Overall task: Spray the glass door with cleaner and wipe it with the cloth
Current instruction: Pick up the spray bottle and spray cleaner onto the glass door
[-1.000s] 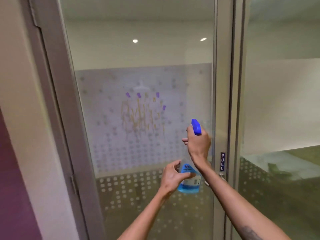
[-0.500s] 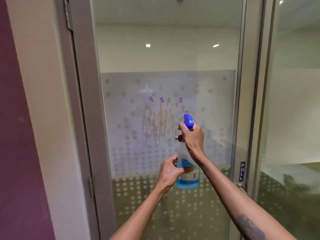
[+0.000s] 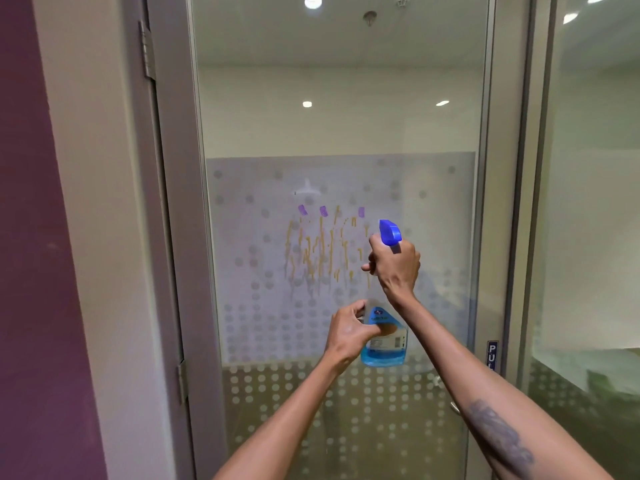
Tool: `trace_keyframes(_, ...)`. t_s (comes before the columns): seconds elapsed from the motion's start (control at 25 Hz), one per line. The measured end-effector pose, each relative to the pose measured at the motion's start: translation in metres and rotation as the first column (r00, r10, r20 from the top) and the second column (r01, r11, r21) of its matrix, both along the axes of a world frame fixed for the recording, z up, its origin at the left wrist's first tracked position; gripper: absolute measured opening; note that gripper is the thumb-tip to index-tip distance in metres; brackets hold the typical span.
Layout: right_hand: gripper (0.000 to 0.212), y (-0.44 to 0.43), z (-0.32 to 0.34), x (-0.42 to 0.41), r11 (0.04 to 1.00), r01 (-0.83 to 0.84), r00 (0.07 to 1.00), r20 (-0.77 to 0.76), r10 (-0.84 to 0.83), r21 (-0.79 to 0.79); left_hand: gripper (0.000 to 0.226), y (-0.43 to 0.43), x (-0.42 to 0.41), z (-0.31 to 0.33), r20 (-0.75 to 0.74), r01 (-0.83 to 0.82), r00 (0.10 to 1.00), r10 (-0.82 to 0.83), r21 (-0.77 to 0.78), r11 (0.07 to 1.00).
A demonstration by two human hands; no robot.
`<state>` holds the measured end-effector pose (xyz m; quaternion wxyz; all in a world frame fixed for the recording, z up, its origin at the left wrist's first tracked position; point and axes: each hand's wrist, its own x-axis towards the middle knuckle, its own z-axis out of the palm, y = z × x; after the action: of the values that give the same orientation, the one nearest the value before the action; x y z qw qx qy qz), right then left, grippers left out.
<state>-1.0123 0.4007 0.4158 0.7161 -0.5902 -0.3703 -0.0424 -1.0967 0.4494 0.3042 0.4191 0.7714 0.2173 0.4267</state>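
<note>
**Spray bottle held upright before the frosted glass door**

The spray bottle (image 3: 383,336) stands upright in front of the glass door (image 3: 339,133), its long axis vertical. It is clear plastic with a white and blue label and blue liquid pooled low in the body; its glossy blue trigger head (image 3: 390,232) sits on top, nozzle pointing away toward the pane.

The right hand (image 3: 394,268) is wrapped tight around the neck just under the head, fingers curled at the trigger — whether the trigger is squeezed cannot be told. The left hand (image 3: 348,332) cups the bottle's body from the left, thumb and fingers closed on the label.

The door is smooth glass in a grey metal frame (image 3: 180,237), clear above and frosted through the middle with round dots that grow denser lower down. Thin orange streaks (image 3: 318,251) and small purple marks (image 3: 323,211) sit on the frosted band — just left of the nozzle. A small dark sign (image 3: 492,355) with white letters is fixed on the right frame.
</note>
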Motion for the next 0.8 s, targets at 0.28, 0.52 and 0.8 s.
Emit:
trace_keyframes(0.28, 0.035, 0.011, -0.007, 0.013, 1.0, -0.009, 0.999, -0.035, 0.009, -0.008, 0.023, 0.013, 0.006, -0.004, -0.035, 0.006, 0.999, -0.006, 0.005, 1.0)
trace_keyframes(0.52, 0.034, 0.03, 0.013, -0.005, 0.996, -0.088, 0.992, 0.083, 0.09, -0.03, 0.027, 0.024, -0.011, 0.009, 0.046, -0.044, 0.998, 0.045, -0.014, 0.999)
trace_keyframes(0.8, 0.031, 0.052, 0.026, -0.038, 0.993, -0.116, 0.992, 0.048, 0.117, -0.024, 0.022, 0.038, -0.046, 0.023, 0.082, -0.131, 0.988, 0.131, -0.003, 0.991)
